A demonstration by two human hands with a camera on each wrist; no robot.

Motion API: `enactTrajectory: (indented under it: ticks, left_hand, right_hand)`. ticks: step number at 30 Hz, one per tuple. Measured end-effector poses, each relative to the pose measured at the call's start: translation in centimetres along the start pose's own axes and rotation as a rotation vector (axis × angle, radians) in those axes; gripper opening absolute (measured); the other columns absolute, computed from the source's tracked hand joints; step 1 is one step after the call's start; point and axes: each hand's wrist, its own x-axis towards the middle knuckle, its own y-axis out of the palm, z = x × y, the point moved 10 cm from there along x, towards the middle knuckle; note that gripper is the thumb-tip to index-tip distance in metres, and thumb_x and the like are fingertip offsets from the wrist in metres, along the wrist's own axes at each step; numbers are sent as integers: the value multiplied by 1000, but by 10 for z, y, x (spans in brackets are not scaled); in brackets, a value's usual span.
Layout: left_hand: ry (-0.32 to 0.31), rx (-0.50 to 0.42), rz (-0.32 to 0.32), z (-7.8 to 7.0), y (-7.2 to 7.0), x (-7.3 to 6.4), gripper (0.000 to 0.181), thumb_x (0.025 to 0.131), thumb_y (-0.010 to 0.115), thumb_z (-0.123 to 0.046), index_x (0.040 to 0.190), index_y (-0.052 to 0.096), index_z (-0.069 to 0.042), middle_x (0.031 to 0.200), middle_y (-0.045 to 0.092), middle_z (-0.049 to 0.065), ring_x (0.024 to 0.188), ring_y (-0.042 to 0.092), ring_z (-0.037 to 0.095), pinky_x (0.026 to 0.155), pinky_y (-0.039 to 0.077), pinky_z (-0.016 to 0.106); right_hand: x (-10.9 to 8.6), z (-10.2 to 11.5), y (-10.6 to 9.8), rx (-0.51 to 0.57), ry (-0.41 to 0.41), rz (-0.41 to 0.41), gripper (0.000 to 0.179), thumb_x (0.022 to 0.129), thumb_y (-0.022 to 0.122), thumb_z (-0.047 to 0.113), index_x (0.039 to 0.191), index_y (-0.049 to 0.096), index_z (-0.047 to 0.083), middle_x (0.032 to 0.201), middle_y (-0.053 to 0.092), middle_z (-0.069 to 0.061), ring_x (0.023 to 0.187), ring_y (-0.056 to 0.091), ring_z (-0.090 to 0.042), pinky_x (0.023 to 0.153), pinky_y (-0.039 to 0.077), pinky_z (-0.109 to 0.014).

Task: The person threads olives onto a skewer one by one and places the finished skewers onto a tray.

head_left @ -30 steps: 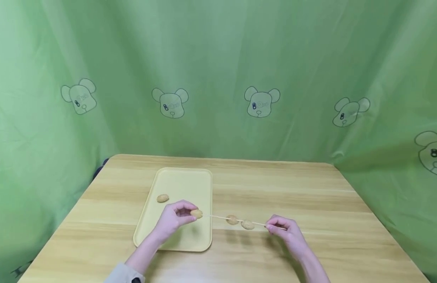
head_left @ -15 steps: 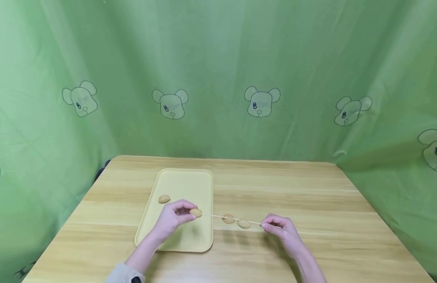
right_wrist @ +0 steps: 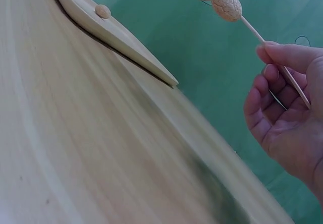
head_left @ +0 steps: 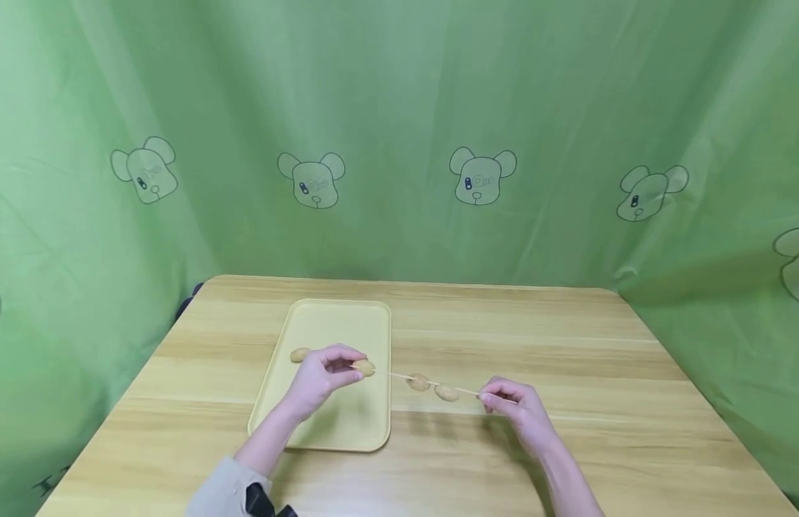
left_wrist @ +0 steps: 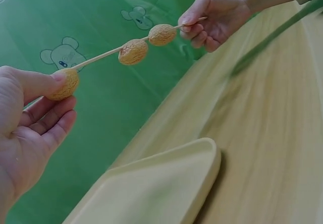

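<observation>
My left hand [head_left: 316, 382] pinches a wrinkled tan oval piece [left_wrist: 66, 85] between thumb and fingers, at the left end of a thin wooden skewer [left_wrist: 103, 55]. Two similar tan oval pieces, one nearer the middle [left_wrist: 133, 52] and one further right [left_wrist: 162, 34], sit threaded side by side along the skewer. Thumb and fingers of my right hand [head_left: 517, 416] grip its other end, and the stick's tail lies across the palm in the right wrist view. Everything on the skewer is held above the table, nearly level. Another tan oval piece [right_wrist: 102, 11] rests on the beige tray.
The beige rectangular tray [head_left: 337, 316] lies on the wooden table [head_left: 502, 323], left of centre, beneath my left hand. A green curtain [head_left: 399, 79] printed with bear heads hangs round the table's back and sides.
My right hand has come slightly left, bringing the skewer and its two threaded pieces closer to my left hand. Both hands now appear a little higher in the head view, which has also shifted.
</observation>
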Motion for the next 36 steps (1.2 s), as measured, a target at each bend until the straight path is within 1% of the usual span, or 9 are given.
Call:
enactTrajectory:
  ticks: [4,7,11,13,17,23,28,30,36]
  left_hand:
    - [-29,-11,-16,-2,-4,1,32,78,68,4,106,58,16,97,65,12,83,61,12,77,52,23]
    - [-40,-29,-25,-2,-6,3,33,78,68,4,107,57,17,97,65,13,83,61,10,76,52,22]
    - [-23,-40,-27,-6,-6,6,33,78,67,6,107,57,18,98,64,18,82,61,10,75,52,22]
    - [-20,-44,-28,-7,-6,7,33,78,67,7,106,56,18,98,64,18,82,61,10,75,52,21]
    - [-37,-61,-27,-8,-5,8,34,77,67,7,106,56,18,97,65,13,81,61,9,74,52,21]
    - [-34,-96,-31,-6,-3,7,34,76,67,8,105,55,20,93,67,7,79,61,9,73,52,20]
    - [-51,-136,-19,0,2,6,34,77,65,10,106,53,22,88,67,-3,78,62,7,73,52,20]
    - [-61,-145,-18,3,3,5,34,77,64,10,107,52,23,87,66,-5,78,62,7,74,52,21]
    - [-67,-129,-53,4,2,6,34,78,65,8,107,53,21,91,67,2,77,61,7,75,52,21]
  right_hand:
    - [2,2,2,-16,9,-13,15,85,57,-4,78,65,7,72,56,2,70,51,-10,65,45,-23]
    - [4,6,2,-27,1,-30,13,85,57,-4,78,65,3,71,56,1,70,52,-10,64,46,-23]
    - [7,11,1,-18,-20,-46,9,84,57,-5,79,64,-2,70,57,0,68,52,-10,63,46,-22]
    - [8,12,0,-7,-21,-50,11,84,57,-6,79,65,0,69,57,0,68,52,-10,63,45,-22]
    - [9,12,0,3,-18,-48,14,84,57,-6,79,66,2,69,56,-1,69,51,-11,63,45,-23]
    - [11,16,1,35,-50,-37,8,84,55,-8,81,63,-7,70,56,-2,70,51,-12,63,44,-24]
    - [11,19,3,42,-73,-9,20,84,55,-9,80,67,7,72,56,-3,72,52,-12,65,45,-23]
    - [11,20,4,43,-77,5,22,85,54,-9,81,67,9,73,56,-3,73,52,-12,65,46,-22]
    - [13,19,7,26,-50,3,16,86,55,-6,81,65,5,74,56,-2,73,52,-12,67,46,-23]
